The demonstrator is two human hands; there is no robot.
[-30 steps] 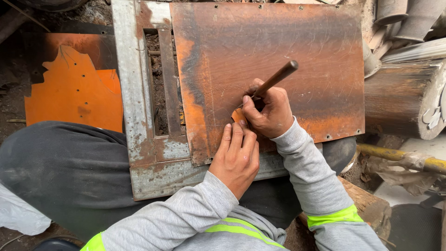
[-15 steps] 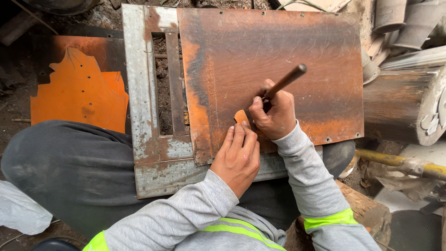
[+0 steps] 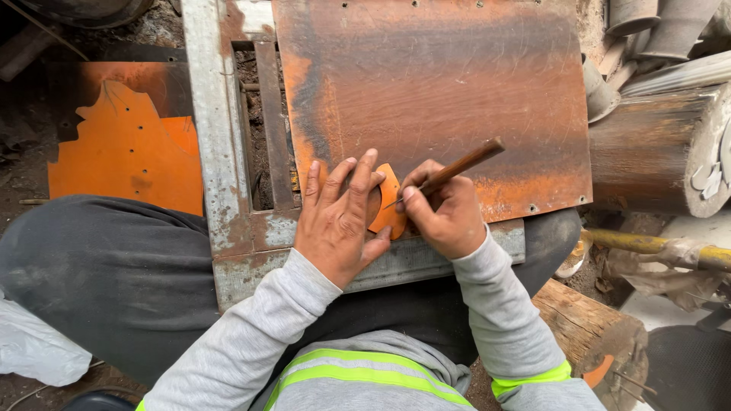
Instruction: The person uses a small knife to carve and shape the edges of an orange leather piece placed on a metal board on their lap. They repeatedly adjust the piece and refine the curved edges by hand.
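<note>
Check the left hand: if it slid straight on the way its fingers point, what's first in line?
The left hand lies flat on a small orange template, fingers pointing up the rusty sheet. Straight on looks like bare sheet only, up to its far edge; nothing else shows in that line.

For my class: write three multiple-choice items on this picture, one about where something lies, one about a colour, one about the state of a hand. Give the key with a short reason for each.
1. Where does the small orange template lie?
A. flat on the rusty metal sheet
B. on the wooden log
C. on the dark trouser leg

2. What colour are the bands on the grey sleeves?
A. red
B. blue
C. bright yellow-green

3. How is the left hand placed?
A. closed in a fist
B. spread flat, pressing on the template
C. lifted clear of the sheet

Key:
1 A: the template sits on the sheet's lower edge, under the fingers.
2 C: the band at the right sleeve shows yellow-green.
3 B: the fingers lie stretched over the template, while the right hand holds a wooden-handled scriber with its tip at the template's edge.
</note>
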